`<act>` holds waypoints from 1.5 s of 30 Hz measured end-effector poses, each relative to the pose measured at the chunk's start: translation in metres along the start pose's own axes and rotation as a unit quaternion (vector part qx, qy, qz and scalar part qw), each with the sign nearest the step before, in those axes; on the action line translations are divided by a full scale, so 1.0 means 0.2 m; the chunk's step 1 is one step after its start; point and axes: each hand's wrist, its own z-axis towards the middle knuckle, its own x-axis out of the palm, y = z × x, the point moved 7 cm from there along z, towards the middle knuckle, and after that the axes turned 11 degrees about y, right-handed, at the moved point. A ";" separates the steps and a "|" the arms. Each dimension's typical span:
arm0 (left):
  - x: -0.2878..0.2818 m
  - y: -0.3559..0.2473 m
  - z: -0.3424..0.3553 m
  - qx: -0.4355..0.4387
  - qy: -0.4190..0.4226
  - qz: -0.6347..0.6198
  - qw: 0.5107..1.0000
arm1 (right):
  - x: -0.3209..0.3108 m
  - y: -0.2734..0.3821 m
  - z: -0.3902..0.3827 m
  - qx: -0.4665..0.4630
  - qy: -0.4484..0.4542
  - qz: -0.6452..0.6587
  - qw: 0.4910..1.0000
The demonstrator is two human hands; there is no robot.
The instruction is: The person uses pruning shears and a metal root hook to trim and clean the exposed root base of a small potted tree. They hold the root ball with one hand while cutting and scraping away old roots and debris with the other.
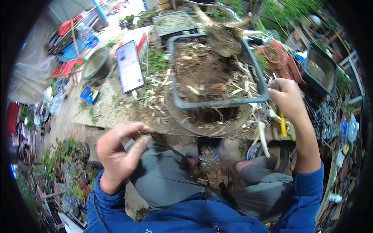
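My left hand is raised over my left knee, its fingers loosely curled and a gap between thumb and forefinger; nothing shows in it. At the right rim of a grey-blue rectangular tub, my right hand has its fingers closed in a pinch. A small dark thing seems to sit between the fingertips, too blurred to name. Soil and pale root scraps fill the tub, and a thick cut stump with pale limbs rests at its far side. A yellow handle sticks out below my right hand.
Under the tub is a round basin with soil. Left of it, a lit phone leans on the workbench, near a round pot and a blue packet. A dark rectangular pot stands right. Pale branches overhang the near edge.
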 end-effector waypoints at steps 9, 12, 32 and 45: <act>0.17 -0.20 0.74 0.035 -0.060 -0.090 0.994 | 0.00 0.04 -0.17 -0.047 -0.044 -0.134 0.989; 0.24 -0.19 0.87 -0.031 0.005 -0.079 0.996 | -0.05 0.06 -0.20 -0.112 -0.049 -0.098 0.988; 0.28 -0.05 1.10 0.086 0.305 -0.220 0.922 | -0.02 -0.05 -0.32 0.007 0.145 0.355 0.924; 0.32 -0.09 1.08 0.103 0.295 -0.236 0.920 | -0.05 0.79 -0.15 -0.166 0.242 -0.157 0.943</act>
